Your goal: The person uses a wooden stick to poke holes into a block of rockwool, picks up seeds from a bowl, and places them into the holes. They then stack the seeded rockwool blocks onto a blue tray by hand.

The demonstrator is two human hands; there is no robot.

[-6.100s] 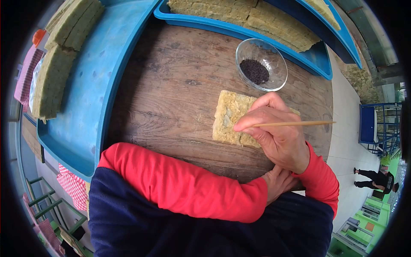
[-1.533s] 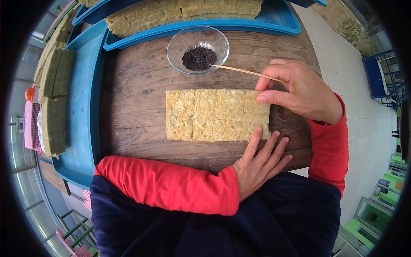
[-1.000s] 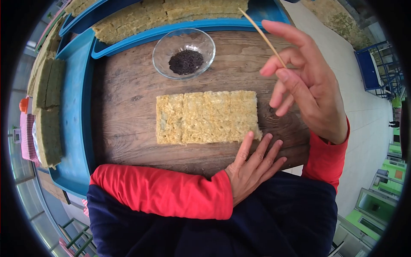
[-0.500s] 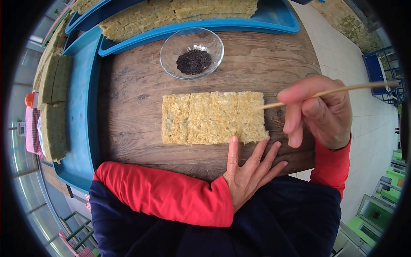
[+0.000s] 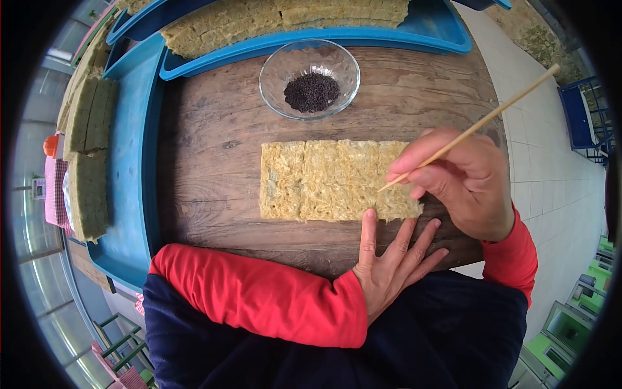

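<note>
A yellowish rockwool slab [image 5: 330, 175] scored into blocks lies flat on the wooden table, with small holes dotted along its near half. My right hand [image 5: 463, 178] pinches a thin wooden skewer [image 5: 502, 107] like a pen; the pointed end meets the slab's surface right of its middle, and the long end slants up to the right. Fingers spread, my left hand [image 5: 392, 262] rests along the slab's near edge, its index fingertip on the rim just below the skewer tip. Behind the slab stands a clear glass bowl [image 5: 275, 81] with small black seeds [image 5: 311, 92] heaped inside.
A blue tray [image 5: 440, 40] holding rockwool slabs [image 5: 259, 26] sits along the far side. Another blue tray [image 5: 133, 175] stands on the left, with stacked slabs [image 5: 89, 162] at its outer side. The table's right edge drops to a tiled floor [image 5: 551, 175].
My right hand has brought the skewer tip left and nearer me over the slab, and the skewer now stands more steeply. The whole view has shifted slightly; my left hand stays at the slab's edge.
</note>
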